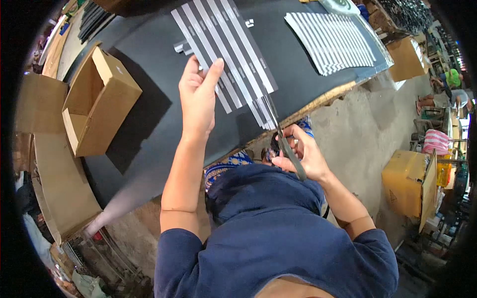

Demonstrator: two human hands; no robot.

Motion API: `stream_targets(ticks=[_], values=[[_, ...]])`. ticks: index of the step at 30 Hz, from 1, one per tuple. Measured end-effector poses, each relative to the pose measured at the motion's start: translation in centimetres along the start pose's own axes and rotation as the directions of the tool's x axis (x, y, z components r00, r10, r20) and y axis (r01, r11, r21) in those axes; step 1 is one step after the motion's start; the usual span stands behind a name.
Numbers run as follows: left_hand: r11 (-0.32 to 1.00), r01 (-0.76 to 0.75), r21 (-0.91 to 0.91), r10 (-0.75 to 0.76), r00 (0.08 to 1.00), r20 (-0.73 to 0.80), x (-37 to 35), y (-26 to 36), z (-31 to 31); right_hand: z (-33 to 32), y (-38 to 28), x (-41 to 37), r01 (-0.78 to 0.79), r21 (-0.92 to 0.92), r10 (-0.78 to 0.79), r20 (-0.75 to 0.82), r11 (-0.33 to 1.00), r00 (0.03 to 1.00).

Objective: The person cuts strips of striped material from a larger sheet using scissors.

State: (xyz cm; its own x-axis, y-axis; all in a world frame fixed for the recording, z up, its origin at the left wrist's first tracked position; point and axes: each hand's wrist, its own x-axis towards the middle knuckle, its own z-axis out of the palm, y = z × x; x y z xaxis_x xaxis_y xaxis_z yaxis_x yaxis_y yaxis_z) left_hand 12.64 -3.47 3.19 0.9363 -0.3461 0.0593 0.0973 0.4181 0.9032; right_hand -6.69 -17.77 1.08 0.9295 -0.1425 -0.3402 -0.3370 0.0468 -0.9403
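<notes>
My left hand (198, 97) pinches a sheet printed with grey and white stripes (231, 47) by its left edge, thumb on top. Small lettering runs along the stripes. In my right hand (308, 151) is a pair of scissors (292, 158), fingers at the handles. Their blades reach up to the sheet's lower right corner and overlap it. Narrow striped ends (261, 113) hang at the lower edge beside the blades. A small rolled silvery piece (183, 47) lies left of the sheet.
A stack of striped sheets (330, 44) lies at the table's right. An open cardboard box (112, 92) stands on the dark table (149, 44) at left. A yellowish carton (405, 184) is on the floor at right. People (449, 92) are in the far right background.
</notes>
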Motion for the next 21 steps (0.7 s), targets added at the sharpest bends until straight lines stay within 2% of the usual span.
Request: stream_targets(ticks=[4, 7, 17, 21], values=[[0.999, 0.033, -0.010, -0.032, 0.999, 0.018, -0.4, -0.4, 0.0, 0.1, -0.2, -0.1, 0.001, -0.030, -0.002, -0.021, 1.000, 1.000], [0.999, 0.033, 0.033, -0.034, 0.999, 0.015, -0.5, -0.6, 0.1, -0.1, 0.0, 0.4, 0.078, 0.009, -0.078, 0.012, 0.997, 0.997], [0.999, 0.053, 0.006, -0.053, 0.998, 0.039, -1.1, -0.7, 0.6, -0.1, -1.5, 1.0, 0.003, 0.061, -0.002, -0.006, 0.998, 1.000], [0.999, 0.045, 0.018, -0.046, 0.998, 0.032, -1.0, -0.9, 0.5, -0.1, -1.4, 1.1, 0.017, 0.032, -0.017, -0.020, 0.999, 1.000]])
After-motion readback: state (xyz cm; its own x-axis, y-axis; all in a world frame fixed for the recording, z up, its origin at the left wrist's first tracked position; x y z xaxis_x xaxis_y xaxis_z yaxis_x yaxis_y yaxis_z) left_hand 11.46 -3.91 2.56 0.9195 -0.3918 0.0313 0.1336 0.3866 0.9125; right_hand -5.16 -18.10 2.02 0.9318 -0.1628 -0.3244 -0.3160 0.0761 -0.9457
